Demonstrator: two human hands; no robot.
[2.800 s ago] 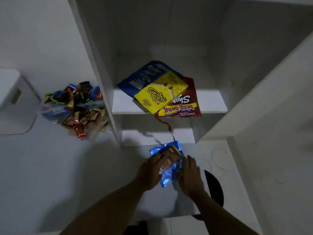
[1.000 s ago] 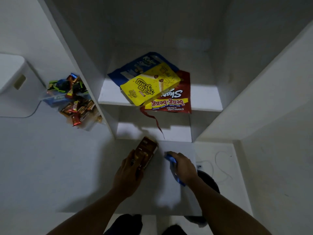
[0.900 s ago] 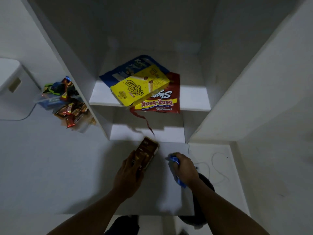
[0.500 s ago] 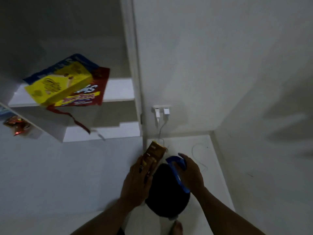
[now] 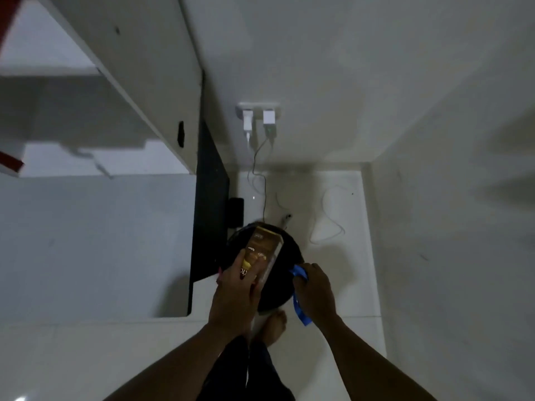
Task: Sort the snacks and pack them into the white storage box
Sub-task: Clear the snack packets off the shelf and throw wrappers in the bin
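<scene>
My left hand [image 5: 234, 293] grips a brown and gold snack box [image 5: 262, 250] by its lower end, tilted up over a round black bin [image 5: 285, 273] on the floor. My right hand [image 5: 314, 287] holds a crumpled blue wrapper [image 5: 298, 306] at the bin's right rim, with a strip of it hanging down past my wrist. The white storage box and the pile of loose snacks are out of view. Only a red corner of a snack bag [image 5: 10, 164] shows at the far left edge.
The white desk top [image 5: 95, 241] fills the left, with its dark side edge [image 5: 208, 204] next to the bin. Two chargers sit in a wall socket [image 5: 259, 117], their cables [image 5: 327, 218] trailing on the floor. A white wall stands at the right. My bare foot [image 5: 275, 324] is beside the bin.
My view has swung right and down from the shelf to the floor bin. Both hands have moved over the bin, the left with the box, the right with the blue wrapper.
</scene>
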